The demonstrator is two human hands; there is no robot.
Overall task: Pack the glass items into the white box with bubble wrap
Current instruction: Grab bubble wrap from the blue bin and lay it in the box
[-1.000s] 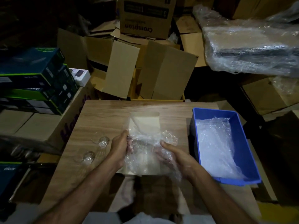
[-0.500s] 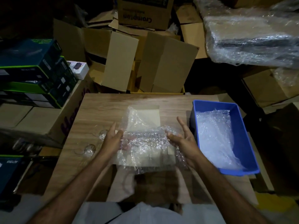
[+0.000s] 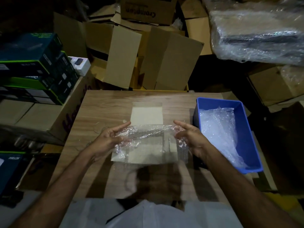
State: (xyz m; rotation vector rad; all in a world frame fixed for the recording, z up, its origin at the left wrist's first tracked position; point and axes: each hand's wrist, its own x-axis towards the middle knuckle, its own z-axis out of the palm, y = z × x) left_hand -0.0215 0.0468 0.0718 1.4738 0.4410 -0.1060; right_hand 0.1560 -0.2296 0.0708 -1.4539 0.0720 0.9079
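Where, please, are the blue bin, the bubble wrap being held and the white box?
blue bin (image 3: pixel 251 134): head view, right inner wall.
bubble wrap (image 3: pixel 148 133): head view, bunched middle.
white box (image 3: pixel 146 115): head view, open far flap.

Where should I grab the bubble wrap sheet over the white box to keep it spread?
Hold the bubble wrap by its two short ends, coming in from left and right, as the left hand and right hand do; the limp sheet sags over the white box.

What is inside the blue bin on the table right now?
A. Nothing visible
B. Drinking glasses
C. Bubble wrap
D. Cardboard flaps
C: the blue bin at the table's right holds a crumpled pile of bubble wrap; no glasses or cardboard show in it.
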